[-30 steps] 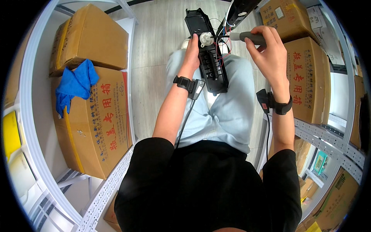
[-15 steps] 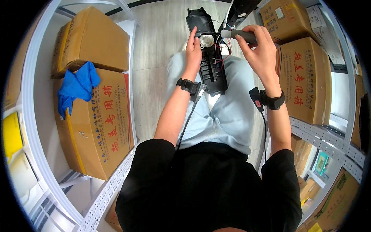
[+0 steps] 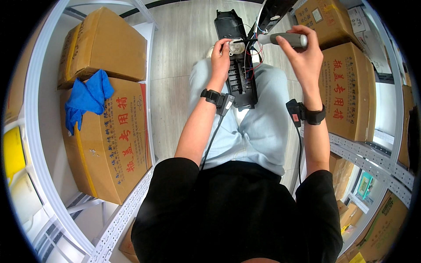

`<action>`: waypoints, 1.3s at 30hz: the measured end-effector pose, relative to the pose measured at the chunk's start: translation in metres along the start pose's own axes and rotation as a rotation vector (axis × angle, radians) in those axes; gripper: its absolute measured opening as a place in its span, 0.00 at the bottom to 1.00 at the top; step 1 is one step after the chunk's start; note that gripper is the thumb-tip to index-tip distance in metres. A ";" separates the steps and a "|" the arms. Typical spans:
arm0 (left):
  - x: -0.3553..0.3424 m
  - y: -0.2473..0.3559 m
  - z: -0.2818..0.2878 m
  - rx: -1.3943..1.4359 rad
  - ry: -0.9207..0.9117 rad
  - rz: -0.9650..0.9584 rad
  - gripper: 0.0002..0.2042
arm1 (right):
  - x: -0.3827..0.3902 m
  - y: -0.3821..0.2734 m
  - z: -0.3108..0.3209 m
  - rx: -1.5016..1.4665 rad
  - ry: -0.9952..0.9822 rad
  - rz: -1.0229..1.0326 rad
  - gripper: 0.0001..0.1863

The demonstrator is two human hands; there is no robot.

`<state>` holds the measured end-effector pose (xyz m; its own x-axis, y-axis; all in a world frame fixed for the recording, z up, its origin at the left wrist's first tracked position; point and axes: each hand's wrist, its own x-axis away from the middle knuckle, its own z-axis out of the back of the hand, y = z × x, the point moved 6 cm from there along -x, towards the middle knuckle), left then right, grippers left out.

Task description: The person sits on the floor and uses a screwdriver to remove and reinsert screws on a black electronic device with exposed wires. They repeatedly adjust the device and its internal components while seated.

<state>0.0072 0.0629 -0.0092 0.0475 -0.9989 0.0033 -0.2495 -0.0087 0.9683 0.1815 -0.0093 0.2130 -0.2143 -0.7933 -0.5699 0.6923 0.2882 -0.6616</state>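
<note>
My right hand (image 3: 308,57) is wrapped around the grey handle of a screwdriver (image 3: 294,40). Its dark shaft lies nearly level, pointing left over a round whitish part (image 3: 237,47) set in a long black plastic housing (image 3: 243,98). My left hand (image 3: 220,61) is at the housing's left side, thumb and forefinger drawn together at the round part's edge near the screwdriver tip. What they pinch, if anything, is too small to make out. Thin red, white and blue wires (image 3: 253,65) run from the housing toward another long black piece (image 3: 274,17) at the upper right.
The housing rests between my knees, over light blue trousers (image 3: 219,140). Cardboard boxes stand on metal shelves at left (image 3: 127,144) and right (image 3: 346,92). A blue cloth (image 3: 90,96) drapes over the left boxes. Cables (image 3: 215,136) hang from both wrist straps.
My right hand has drawn the screwdriver a little to the right. My left forefinger, stretched upward before, has bent in toward the round part. The housing has shifted slightly.
</note>
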 end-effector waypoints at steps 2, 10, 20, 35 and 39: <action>0.002 0.002 0.001 0.001 0.014 -0.018 0.09 | -0.003 0.003 0.008 -0.153 0.031 -0.095 0.17; 0.002 0.002 0.000 0.036 0.004 0.004 0.11 | -0.002 -0.019 -0.028 -0.260 -0.341 -0.032 0.14; 0.003 -0.001 0.002 -0.006 0.037 0.093 0.11 | 0.022 0.025 -0.138 0.382 -0.630 0.193 0.15; 0.000 -0.011 0.003 0.043 -0.009 0.150 0.09 | 0.016 0.028 -0.156 0.512 -0.677 0.430 0.10; 0.003 0.004 -0.001 0.032 -0.034 0.056 0.12 | -0.011 0.033 -0.148 0.478 -0.524 0.241 0.12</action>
<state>0.0068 0.0603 -0.0050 -0.0004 -0.9988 0.0485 -0.2816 0.0467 0.9584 0.1046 0.0882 0.1251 0.2548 -0.9236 -0.2863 0.9280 0.3168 -0.1961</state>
